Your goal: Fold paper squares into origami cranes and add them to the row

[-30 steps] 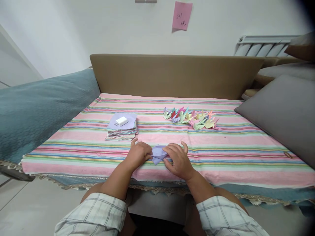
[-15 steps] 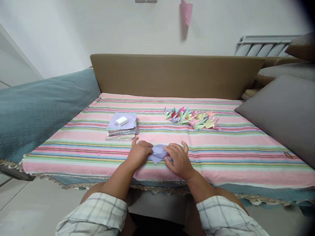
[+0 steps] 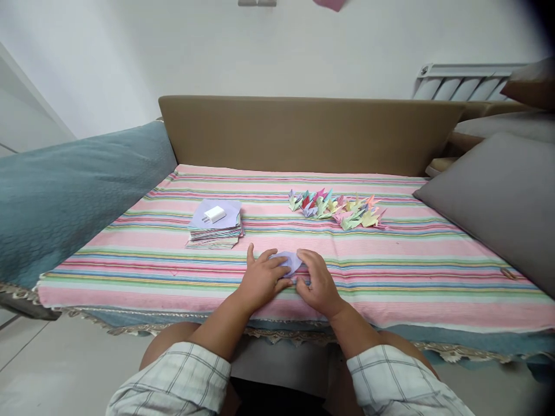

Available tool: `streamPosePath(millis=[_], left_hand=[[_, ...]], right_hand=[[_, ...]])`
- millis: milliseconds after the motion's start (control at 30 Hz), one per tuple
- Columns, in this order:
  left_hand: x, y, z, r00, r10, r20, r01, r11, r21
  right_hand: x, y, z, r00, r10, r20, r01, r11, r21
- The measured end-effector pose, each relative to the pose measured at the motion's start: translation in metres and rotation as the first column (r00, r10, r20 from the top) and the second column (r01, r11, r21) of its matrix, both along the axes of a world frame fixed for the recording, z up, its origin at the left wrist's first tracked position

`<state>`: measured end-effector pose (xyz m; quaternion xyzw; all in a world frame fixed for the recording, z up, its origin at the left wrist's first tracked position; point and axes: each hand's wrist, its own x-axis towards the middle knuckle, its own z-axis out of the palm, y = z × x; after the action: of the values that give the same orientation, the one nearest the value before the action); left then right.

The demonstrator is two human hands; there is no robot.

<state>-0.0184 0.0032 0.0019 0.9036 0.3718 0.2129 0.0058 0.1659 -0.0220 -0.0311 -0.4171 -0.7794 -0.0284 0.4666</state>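
A small lilac folded paper (image 3: 291, 260) lies on the striped cloth (image 3: 390, 277) near its front edge. My left hand (image 3: 262, 277) presses on the paper's left side with curled fingers. My right hand (image 3: 318, 281) presses on its right side, fingers bent over the fold. Most of the paper is hidden under the two hands. Behind my left hand sits a stack of coloured paper squares (image 3: 215, 228) with a white charger plug (image 3: 214, 214) on top.
A heap of several folded paper cranes (image 3: 336, 209) lies at the back centre. A teal cushion (image 3: 65, 190) rises on the left, a grey pillow (image 3: 498, 196) on the right. A tan backrest (image 3: 303, 133) stands behind. A pink note (image 3: 332, 3) hangs on the wall.
Both hands have closed in over the lilac paper, the left hand shifting right, so less of the paper shows. The pink note on the wall has flapped upward.
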Motion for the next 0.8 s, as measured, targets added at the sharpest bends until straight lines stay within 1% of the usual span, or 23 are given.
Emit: streamPosePath(millis=[100,167,200,267,367,467,533,667,800], left_hand=[[0.002,-0.001,0.0,1.0,-0.002,-0.02,0.003,1.0,0.017],[0.004,-0.003,0.002,0.999,-0.014,-0.034,0.015,0.999,0.03],[0.006,-0.003,0.003,0.999,-0.019,-0.04,0.021,0.999,0.034],[0.01,-0.004,0.004,0.998,-0.029,-0.055,0.031,0.999,0.037],[0.015,-0.004,0.006,0.995,-0.043,-0.086,0.046,0.998,0.041],[0.019,-0.004,0.006,0.994,-0.043,-0.105,0.049,0.997,0.055],[0.02,-0.003,0.006,0.992,-0.046,-0.116,0.053,0.997,0.059],[0.023,-0.002,0.006,0.989,-0.059,-0.137,0.067,0.996,0.051],[0.024,-0.001,0.01,0.986,-0.074,-0.147,0.079,0.997,0.024]], right_hand=[[0.004,0.003,-0.003,0.984,-0.016,-0.177,0.0,0.996,-0.087],[0.006,0.003,-0.002,0.97,-0.023,-0.243,-0.007,0.992,-0.123],[0.007,0.003,-0.001,0.969,-0.024,-0.247,-0.007,0.992,-0.127],[0.008,0.002,0.003,0.98,-0.024,-0.195,0.0,0.993,-0.118],[0.011,0.001,0.007,0.999,-0.029,-0.043,0.023,0.991,-0.129],[0.014,0.002,0.009,0.995,-0.041,0.088,0.056,0.984,-0.169],[0.017,0.003,0.008,0.988,-0.053,0.147,0.081,0.978,-0.192],[0.022,0.004,0.008,0.979,-0.069,0.193,0.111,0.97,-0.218],[0.025,0.003,0.009,0.981,-0.036,0.192,0.087,0.96,-0.265]])
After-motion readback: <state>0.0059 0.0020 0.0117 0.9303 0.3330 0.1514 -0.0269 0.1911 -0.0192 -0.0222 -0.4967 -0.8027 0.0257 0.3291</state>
